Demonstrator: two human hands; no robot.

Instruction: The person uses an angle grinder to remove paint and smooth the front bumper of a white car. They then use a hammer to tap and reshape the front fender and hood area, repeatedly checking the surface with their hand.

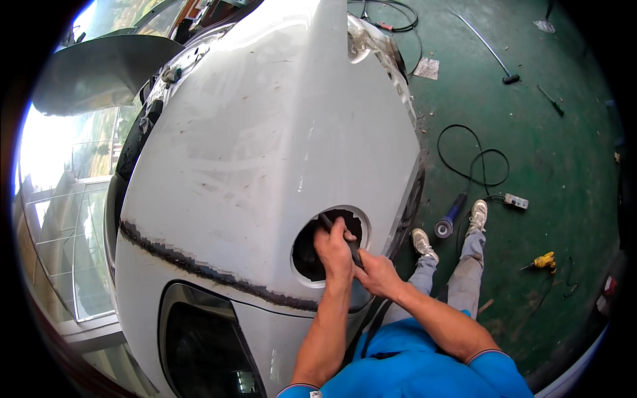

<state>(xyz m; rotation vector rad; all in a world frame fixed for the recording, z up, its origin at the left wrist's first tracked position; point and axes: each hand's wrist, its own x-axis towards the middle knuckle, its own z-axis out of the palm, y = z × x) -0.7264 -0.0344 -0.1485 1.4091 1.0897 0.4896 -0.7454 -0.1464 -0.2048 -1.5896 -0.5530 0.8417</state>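
Observation:
My left hand [334, 249] is closed around a dark rod-like bar [326, 221], partly inside a round opening [306, 255] in a white car body panel [225, 159]. Lower on the same bar, my right hand [377, 274] grips it just outside the opening's right rim. The bar slants from upper left to lower right. Its upper end shows against the dark hollow, and what it touches inside cannot be made out. A pale raised rim surrounds the opening, and its inner edge looks ragged near the top.
A dark, rough seam [199, 266] crosses the panel above a side window [209, 345]. On the green floor lie a blue angle grinder [452, 215] by my shoes, its looped cable [507, 162], a socket strip [516, 201], a yellow power drill [545, 262] and a long-handled hammer [509, 79].

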